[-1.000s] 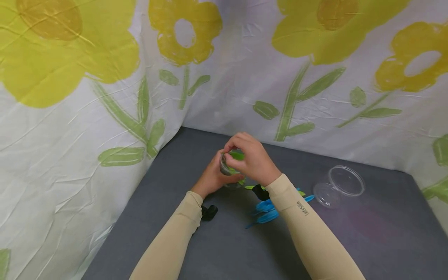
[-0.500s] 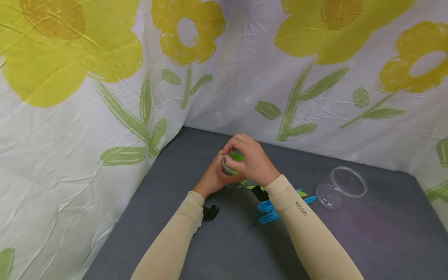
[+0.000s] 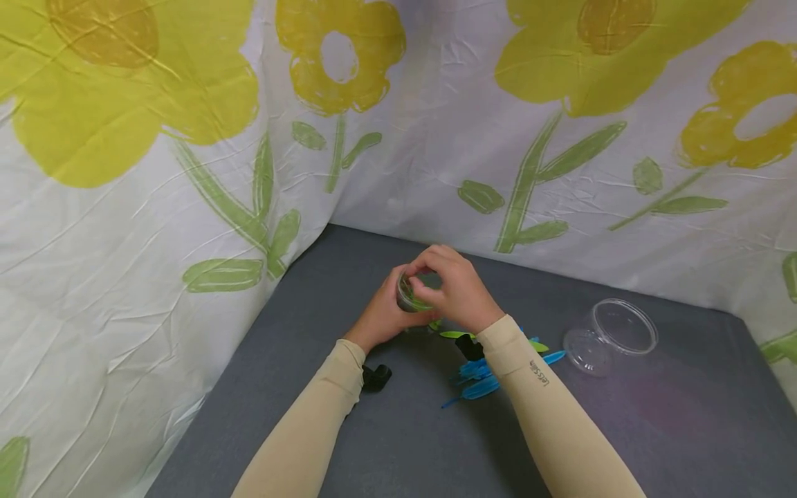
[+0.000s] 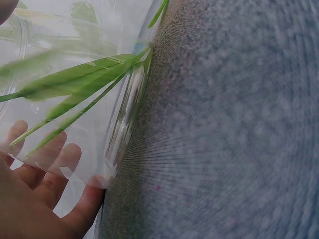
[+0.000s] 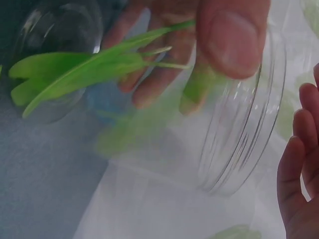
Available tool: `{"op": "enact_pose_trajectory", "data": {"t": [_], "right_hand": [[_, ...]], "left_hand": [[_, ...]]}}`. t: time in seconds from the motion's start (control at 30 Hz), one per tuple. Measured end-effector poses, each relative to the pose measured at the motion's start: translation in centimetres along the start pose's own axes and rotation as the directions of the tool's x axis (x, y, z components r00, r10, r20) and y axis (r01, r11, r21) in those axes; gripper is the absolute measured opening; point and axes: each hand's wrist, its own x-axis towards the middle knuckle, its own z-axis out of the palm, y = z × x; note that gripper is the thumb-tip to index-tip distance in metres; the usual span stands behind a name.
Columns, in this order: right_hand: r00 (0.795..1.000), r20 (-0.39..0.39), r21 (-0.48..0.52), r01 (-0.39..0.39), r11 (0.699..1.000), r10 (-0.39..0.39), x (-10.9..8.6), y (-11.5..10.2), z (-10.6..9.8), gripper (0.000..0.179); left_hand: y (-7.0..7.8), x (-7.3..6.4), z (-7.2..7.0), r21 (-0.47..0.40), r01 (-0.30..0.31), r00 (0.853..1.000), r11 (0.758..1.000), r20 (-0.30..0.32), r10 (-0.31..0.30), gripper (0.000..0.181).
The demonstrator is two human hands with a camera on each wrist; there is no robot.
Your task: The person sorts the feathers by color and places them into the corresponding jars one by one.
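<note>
A clear plastic jar [image 3: 407, 297] stands on the grey table, and my left hand [image 3: 381, 317] grips it, the thumb on its near side. Several green feathers [image 4: 79, 82] lean inside it in the left wrist view. Through the jar wall in the right wrist view, one feather [image 5: 134, 129] looks blurred. My right hand [image 3: 457, 290] hovers at the jar's mouth, thumb and forefinger slightly apart. No feather shows between its fingertips. Its fingers [image 5: 291, 169] appear loosely bent beside the rim in the right wrist view.
Blue feathers [image 3: 479, 389] lie under and beside my right forearm, with green feathers [image 3: 457, 335] close by. A second clear jar [image 3: 625, 326] stands farther right. Black wrist cameras [image 3: 376, 377] hang below the cuffs. A flower-printed cloth [image 3: 398, 180] closes off the back and left.
The green feather tip at my right fingertips has gone from view, and the gap between thumb and forefinger has widened. The left hand keeps its grip on the jar.
</note>
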Motion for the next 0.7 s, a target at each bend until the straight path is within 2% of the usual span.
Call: {"op": "enact_pose_trajectory", "data": {"t": [0.3, 0.7], "right_hand": [[1.0, -0.007, -0.017, 0.01, 1.0, -0.01, -0.6, 0.6, -0.5, 0.009], [0.998, -0.061, -0.086, -0.025, 0.996, 0.02, -2.7, 1.4, -1.7, 0.011]], "left_hand": [[0.0, 0.0, 0.2, -0.015, 0.037, 0.999, 0.999, -0.01, -0.037, 0.1], [0.2, -0.1, 0.1, 0.04, 0.068, 0.997, 0.997, -0.03, -0.067, 0.102]]}}
